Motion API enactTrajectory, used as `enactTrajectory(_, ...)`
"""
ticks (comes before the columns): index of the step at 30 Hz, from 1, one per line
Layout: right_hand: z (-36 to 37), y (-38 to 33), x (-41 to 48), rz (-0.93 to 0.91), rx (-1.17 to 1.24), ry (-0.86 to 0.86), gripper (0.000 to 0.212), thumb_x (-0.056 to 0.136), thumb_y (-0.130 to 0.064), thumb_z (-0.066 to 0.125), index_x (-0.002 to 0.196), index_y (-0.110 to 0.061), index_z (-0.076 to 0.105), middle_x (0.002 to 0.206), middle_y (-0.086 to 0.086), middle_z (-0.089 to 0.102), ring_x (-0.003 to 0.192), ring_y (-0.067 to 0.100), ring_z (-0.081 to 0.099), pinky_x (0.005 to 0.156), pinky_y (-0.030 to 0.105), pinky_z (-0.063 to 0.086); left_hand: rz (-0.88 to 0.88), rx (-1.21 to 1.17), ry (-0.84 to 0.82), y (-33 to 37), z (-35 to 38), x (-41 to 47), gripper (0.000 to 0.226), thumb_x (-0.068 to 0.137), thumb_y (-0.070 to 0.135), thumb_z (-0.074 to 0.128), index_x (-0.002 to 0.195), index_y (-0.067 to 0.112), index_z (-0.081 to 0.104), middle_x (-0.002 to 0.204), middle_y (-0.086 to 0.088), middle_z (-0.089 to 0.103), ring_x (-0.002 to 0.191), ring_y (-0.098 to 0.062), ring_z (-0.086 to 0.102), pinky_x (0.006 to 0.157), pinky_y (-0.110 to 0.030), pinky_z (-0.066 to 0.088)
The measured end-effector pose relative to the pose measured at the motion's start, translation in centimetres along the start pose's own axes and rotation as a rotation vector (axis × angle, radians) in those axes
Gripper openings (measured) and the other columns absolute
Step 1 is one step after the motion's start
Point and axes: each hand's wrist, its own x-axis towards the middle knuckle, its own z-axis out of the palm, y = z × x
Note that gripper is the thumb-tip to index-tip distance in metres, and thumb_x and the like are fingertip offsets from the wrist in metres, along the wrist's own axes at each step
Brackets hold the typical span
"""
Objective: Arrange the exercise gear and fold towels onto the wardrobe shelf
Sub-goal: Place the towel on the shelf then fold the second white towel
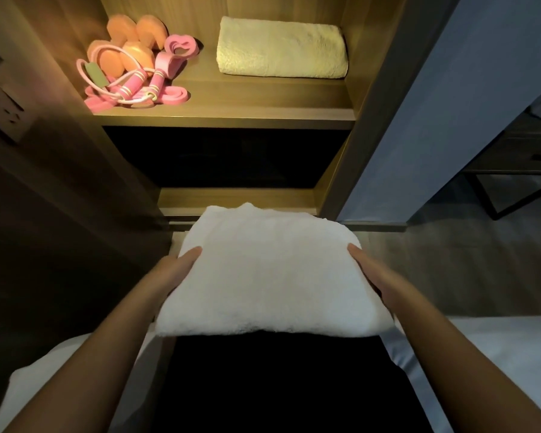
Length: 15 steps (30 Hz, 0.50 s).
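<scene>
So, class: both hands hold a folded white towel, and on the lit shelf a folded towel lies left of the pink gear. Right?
No: the head view shows the yellowish towel lying right of the pink gear. Left hand and right hand do hold the white towel.

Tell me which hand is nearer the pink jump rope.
Left. The left hand grips the white towel at its left edge, below the jump rope; the right hand grips its right edge, farther across.
</scene>
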Motion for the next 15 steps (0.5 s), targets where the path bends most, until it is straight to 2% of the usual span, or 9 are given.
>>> enactTrajectory(2,-1.5,1.3,-0.9,0.051,-0.073,-0.072,0.04,0.09,-0.059,0.049,0.099,-0.021,0.055,0.101,0.007,0.061,0.084,0.021,0.056,0.073,0.037,0.044,-0.07,-0.101,-0.134,-1.9,-0.5,-1.7,0.052,0.096,0.048,0.051,0.124,0.004,0.057,0.125,-0.017,0.059,0.115,-0.036,0.055,0.092,-0.042,0.043)
enactTrajectory(4,-2.1,2.0,-1.6,0.078,-0.183,-0.106,0.05,0.088,-0.062,0.049,0.117,-0.021,0.05,0.111,0.005,0.057,0.094,0.023,0.053,0.084,0.04,0.039,-0.117,-0.139,-0.236,-3.4,-0.8,-3.5,0.05,0.091,0.054,0.054,0.116,0.01,0.059,0.112,-0.011,0.063,0.103,-0.031,0.059,0.088,-0.041,0.044)
enactTrajectory(5,-1.8,2.1,-1.7,0.056,-0.224,-0.075,0.056,0.09,-0.061,0.049,0.127,-0.02,0.047,0.12,0.007,0.055,0.101,0.025,0.052,0.087,0.042,0.038,-0.097,-0.131,-0.233,-3.6,-0.6,-3.9,0.055,0.09,0.055,0.054,0.12,0.01,0.058,0.112,-0.01,0.063,0.102,-0.029,0.059,0.088,-0.041,0.044)
enactTrajectory(7,-0.1,1.8,-1.7,-0.079,-0.254,0.045,0.061,0.095,-0.054,0.048,0.138,-0.011,0.045,0.136,0.014,0.052,0.115,0.032,0.052,0.091,0.041,0.039,-0.015,-0.124,-0.123,-2.9,0.5,-3.9,0.062,0.093,0.054,0.053,0.134,0.007,0.052,0.126,-0.013,0.059,0.11,-0.032,0.056,0.094,-0.042,0.043)
enactTrajectory(9,2.2,1.0,-2.0,-0.233,-0.238,0.11,0.057,0.097,-0.05,0.047,0.135,-0.007,0.048,0.136,0.015,0.054,0.12,0.034,0.053,0.092,0.037,0.041,0.071,-0.102,0.004,-0.7,1.9,-4.0,0.062,0.096,0.052,0.048,0.138,0.007,0.049,0.13,-0.015,0.056,0.114,-0.033,0.054,0.092,-0.037,0.04)
enactTrajectory(11,4.3,0.0,-2.1,-0.313,-0.217,0.106,0.058,0.098,-0.05,0.044,0.138,-0.008,0.047,0.137,0.013,0.053,0.12,0.032,0.053,0.095,0.036,0.041,0.173,-0.132,0.064,1.4,3.5,-3.9,0.05,0.098,0.048,0.047,0.129,0.011,0.054,0.114,-0.009,0.061,0.1,-0.025,0.057,0.082,-0.032,0.04)
enactTrajectory(13,5.9,-0.8,-2.1,-0.347,-0.21,0.098,0.059,0.098,-0.05,0.041,0.141,-0.009,0.044,0.137,0.013,0.053,0.116,0.028,0.054,0.094,0.035,0.042,0.246,-0.173,0.09,3.0,4.7,-4.0,0.032,0.098,0.046,0.047,0.112,0.019,0.055,0.089,0.005,0.059,0.078,-0.012,0.055,0.064,-0.026,0.039)
enactTrajectory(15,6.4,-1.2,-1.8,-0.365,-0.2,0.097,0.062,0.098,-0.05,0.042,0.143,-0.008,0.043,0.136,0.012,0.054,0.117,0.028,0.054,0.096,0.036,0.044,0.263,-0.19,0.105,3.6,5.1,-3.7,0.03,0.097,0.046,0.048,0.105,0.018,0.055,0.082,0.008,0.057,0.073,-0.009,0.055,0.057,-0.025,0.037)
